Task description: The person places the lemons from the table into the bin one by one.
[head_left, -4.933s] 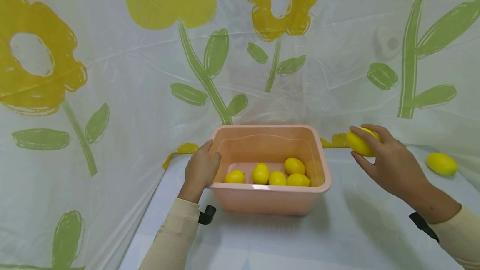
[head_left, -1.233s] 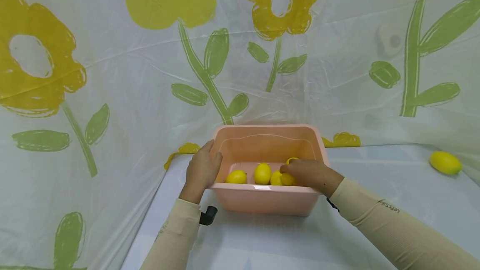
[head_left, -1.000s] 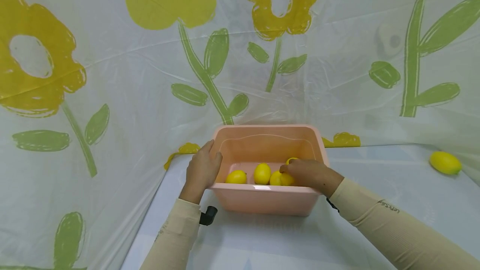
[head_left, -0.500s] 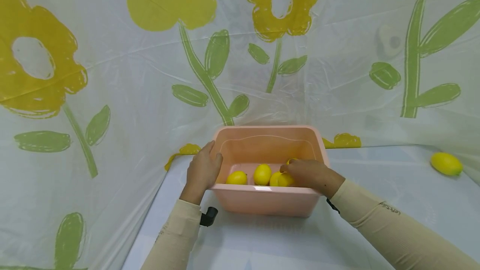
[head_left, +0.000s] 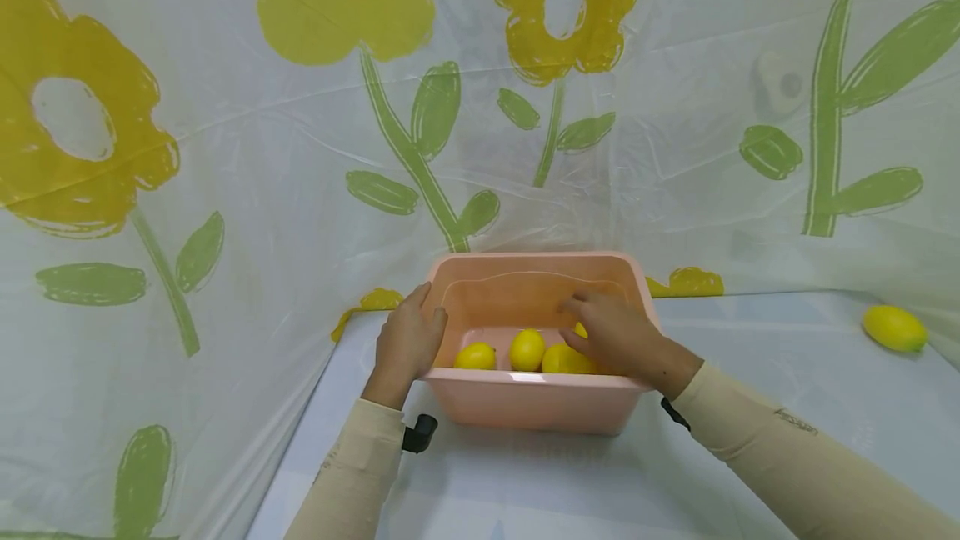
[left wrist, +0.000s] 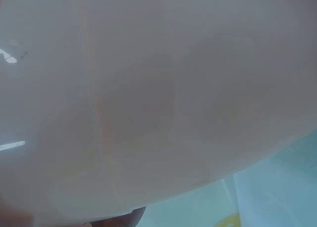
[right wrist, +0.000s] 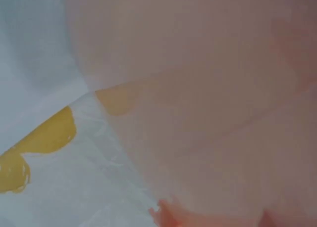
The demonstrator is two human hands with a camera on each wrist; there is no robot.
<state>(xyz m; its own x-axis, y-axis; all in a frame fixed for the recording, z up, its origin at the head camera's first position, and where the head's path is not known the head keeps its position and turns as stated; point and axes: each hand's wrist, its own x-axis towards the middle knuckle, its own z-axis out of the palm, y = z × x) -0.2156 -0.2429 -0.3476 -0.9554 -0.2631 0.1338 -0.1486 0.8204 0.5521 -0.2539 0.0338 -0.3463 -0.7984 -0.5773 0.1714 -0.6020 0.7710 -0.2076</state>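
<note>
A pink plastic tub (head_left: 536, 402) stands on the table with several lemons on its floor. My left hand (head_left: 407, 344) grips the tub's left rim, its thumb on the inner side. Over the right part of the tub, my right hand (head_left: 618, 336) has its fingers apart and holds nothing. Just below it lies a lemon (head_left: 567, 359), with others partly hidden by the hand and the front wall. A further lemon (head_left: 527, 350) rests mid-tub, and another lemon (head_left: 475, 356) is near the left wall. The left wrist view is mostly filled by the tub's pale wall (left wrist: 148, 103).
One lemon (head_left: 895, 328) lies alone on the white table (head_left: 757, 357) at the far right. Behind the tub hangs a white sheet (head_left: 667, 148) printed with yellow flowers, meeting the table's back edge.
My right hand has brought a lemon from the right down into the tub and let it go. Now its fingers have spread and risen off the lemons. My left hand stays on the rim.
</note>
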